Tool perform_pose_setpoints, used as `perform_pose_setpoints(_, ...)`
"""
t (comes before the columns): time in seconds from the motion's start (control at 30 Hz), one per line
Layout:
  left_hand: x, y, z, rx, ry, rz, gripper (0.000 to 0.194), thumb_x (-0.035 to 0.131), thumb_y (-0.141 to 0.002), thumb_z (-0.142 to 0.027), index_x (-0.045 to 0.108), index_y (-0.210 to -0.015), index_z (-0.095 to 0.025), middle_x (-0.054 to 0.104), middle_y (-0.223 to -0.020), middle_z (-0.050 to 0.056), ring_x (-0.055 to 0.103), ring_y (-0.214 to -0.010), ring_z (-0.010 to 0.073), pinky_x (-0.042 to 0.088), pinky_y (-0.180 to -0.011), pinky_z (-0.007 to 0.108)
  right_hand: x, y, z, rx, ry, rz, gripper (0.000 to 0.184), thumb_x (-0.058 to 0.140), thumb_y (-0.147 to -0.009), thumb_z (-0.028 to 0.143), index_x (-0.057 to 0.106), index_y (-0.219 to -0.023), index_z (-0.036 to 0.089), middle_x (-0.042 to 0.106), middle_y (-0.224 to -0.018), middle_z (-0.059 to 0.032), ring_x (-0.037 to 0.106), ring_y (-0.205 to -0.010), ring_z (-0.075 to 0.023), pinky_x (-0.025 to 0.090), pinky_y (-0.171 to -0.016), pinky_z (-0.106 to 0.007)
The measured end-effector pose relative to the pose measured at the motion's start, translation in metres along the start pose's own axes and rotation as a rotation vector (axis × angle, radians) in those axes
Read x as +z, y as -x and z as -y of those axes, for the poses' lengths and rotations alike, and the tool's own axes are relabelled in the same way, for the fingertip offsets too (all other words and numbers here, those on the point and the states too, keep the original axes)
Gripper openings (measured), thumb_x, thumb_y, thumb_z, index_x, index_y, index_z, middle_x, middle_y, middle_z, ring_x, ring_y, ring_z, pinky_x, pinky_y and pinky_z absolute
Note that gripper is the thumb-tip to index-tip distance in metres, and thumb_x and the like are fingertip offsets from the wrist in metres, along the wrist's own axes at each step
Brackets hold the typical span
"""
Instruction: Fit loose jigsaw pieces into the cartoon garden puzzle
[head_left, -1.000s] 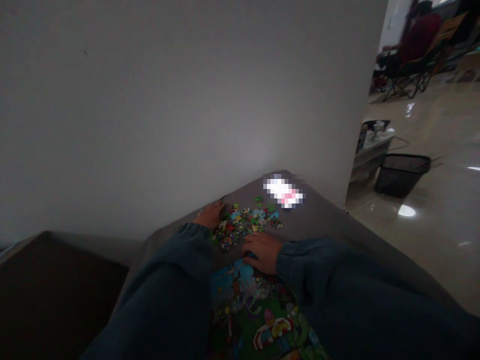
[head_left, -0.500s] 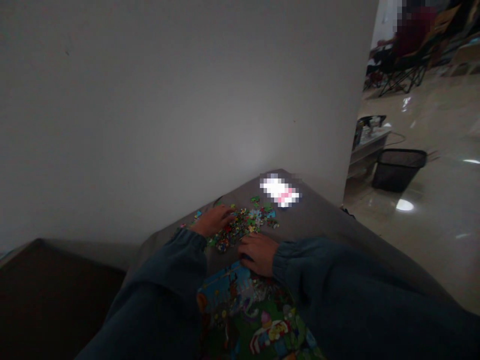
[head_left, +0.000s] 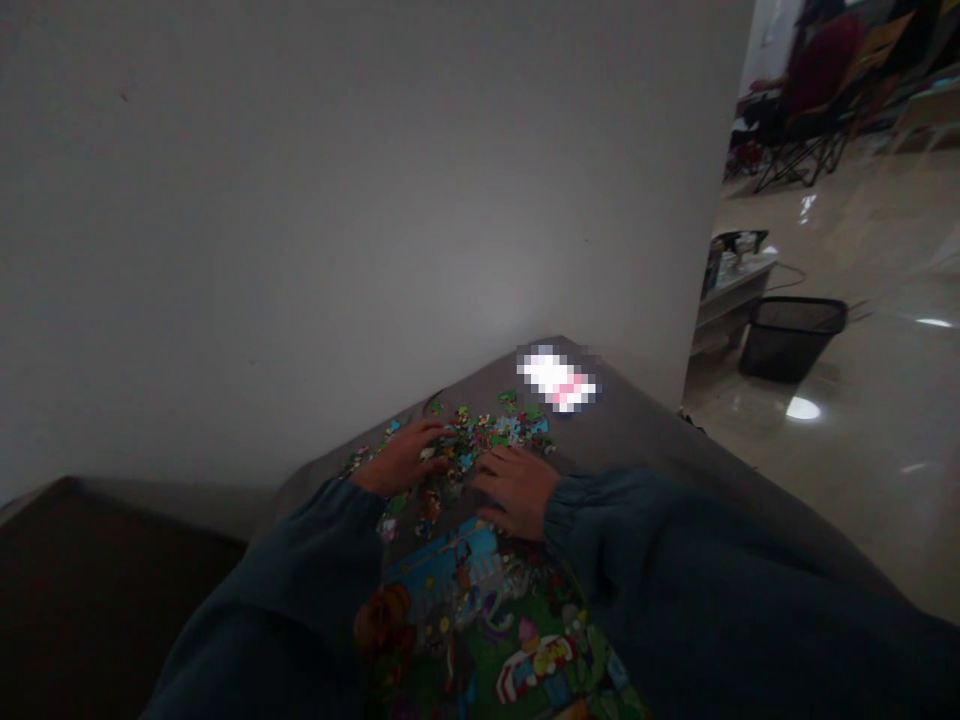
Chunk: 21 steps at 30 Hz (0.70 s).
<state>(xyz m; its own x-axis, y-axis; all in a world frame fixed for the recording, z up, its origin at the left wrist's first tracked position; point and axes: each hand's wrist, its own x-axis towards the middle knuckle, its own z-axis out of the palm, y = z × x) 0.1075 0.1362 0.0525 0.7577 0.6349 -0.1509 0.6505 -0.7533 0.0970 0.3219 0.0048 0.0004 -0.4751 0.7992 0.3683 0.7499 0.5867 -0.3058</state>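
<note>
A loose heap of small, many-coloured jigsaw puzzle pieces (head_left: 466,462) lies on a grey padded surface (head_left: 645,430). At the heap's left side, my left hand (head_left: 405,455) rests over some pieces with its fingers spread. My right hand (head_left: 517,490) lies palm down at the near right of the heap, fingers stretched out and apart. Neither hand shows a piece gripped; what lies under the palms is hidden. Nearest to me is a brightly printed puzzle picture (head_left: 480,630) with cartoon figures and a striped stall, its sides partly covered by my sleeves.
A lit phone (head_left: 559,378), blurred out, lies at the far corner of the padded surface. A pale wall (head_left: 337,200) rises behind. On the shiny floor at the right stand a black mesh bin (head_left: 793,338) and a folding chair (head_left: 814,120). A dark brown surface (head_left: 105,600) is at the left.
My left hand has drawn left and slightly nearer, uncovering pieces at the heap's middle. My right hand has shifted slightly away from me. More of the printed picture's left side shows.
</note>
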Motion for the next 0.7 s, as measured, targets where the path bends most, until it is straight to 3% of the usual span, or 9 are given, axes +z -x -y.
perform_pose_setpoints(0.13, 0.011, 0.018, -0.025, -0.021, -0.035, 0.051, 0.063, 0.028, -0.096, -0.055, 0.026, -0.149, -0.02, 0.019, -0.159, 0.008, 0.019, -0.145, 0.0235, 0.019, -0.117, 0.041, 0.005, -0.003, -0.018, 0.18, 0.079, -0.02, 0.052, 0.048, -0.094, 0.041, 0.048, -0.137, 0.012, 0.042, -0.147, -0.0142, 0.033, -0.136, -0.029, 0.031, -0.107, -0.044)
perform_pose_setpoints(0.33, 0.036, 0.043, -0.051, -0.108, -0.068, 0.184, 0.069, 0.017, -0.094, -0.064, 0.008, -0.152, -0.029, 0.001, -0.16, 0.006, 0.0, -0.146, 0.0302, 0.008, -0.115, 0.058, 0.007, 0.002, -0.027, 0.253, 0.062, 0.095, 0.056, 0.039, -0.095, 0.052, 0.046, -0.141, 0.021, 0.038, -0.151, -0.0065, 0.025, -0.141, -0.0329, 0.023, -0.114, -0.048)
perform_pose_setpoints(0.43, 0.028, 0.053, -0.054, -0.124, -0.071, 0.272, 0.071, 0.017, -0.092, -0.066, 0.001, -0.152, -0.031, -0.005, -0.16, 0.005, -0.005, -0.145, 0.0313, 0.008, -0.114, 0.059, 0.003, 0.009, -0.019, 0.239, 0.039, 0.161, 0.063, 0.04, -0.093, 0.059, 0.042, -0.144, 0.023, 0.031, -0.154, -0.0038, 0.018, -0.143, -0.0359, 0.018, -0.115, -0.051)
perform_pose_setpoints(0.53, 0.013, 0.06, -0.054, -0.114, -0.072, 0.339, 0.071, 0.019, -0.091, -0.068, 0.005, -0.152, -0.032, -0.004, -0.159, 0.005, -0.005, -0.145, 0.0335, 0.008, -0.113, 0.062, -0.002, 0.013, -0.014, 0.192, 0.015, 0.205, 0.068, 0.038, -0.09, 0.064, 0.043, -0.144, 0.023, 0.031, -0.154, -0.0049, 0.013, -0.145, -0.0344, 0.013, -0.116, -0.052)
perform_pose_setpoints(0.63, 0.003, 0.056, -0.056, -0.118, -0.08, 0.28, 0.069, 0.018, -0.093, -0.065, 0.007, -0.152, -0.031, -0.003, -0.16, 0.004, -0.003, -0.146, 0.0321, 0.008, -0.115, 0.058, -0.01, 0.012, -0.018, 0.201, 0.034, 0.183, 0.07, 0.039, -0.091, 0.063, 0.041, -0.145, 0.02, 0.028, -0.155, -0.0087, 0.012, -0.145, -0.0343, 0.014, -0.116, -0.051)
perform_pose_setpoints(0.7, 0.005, 0.046, -0.061, -0.11, -0.079, 0.193, 0.07, 0.016, -0.094, -0.064, 0.007, -0.153, -0.026, -0.001, -0.16, 0.005, -0.001, -0.146, 0.0297, 0.01, -0.117, 0.053, -0.013, 0.01, -0.025, 0.284, 0.093, 0.133, 0.071, 0.04, -0.092, 0.059, 0.037, -0.146, 0.013, 0.024, -0.156, -0.0134, 0.011, -0.145, -0.0345, 0.015, -0.116, -0.049)
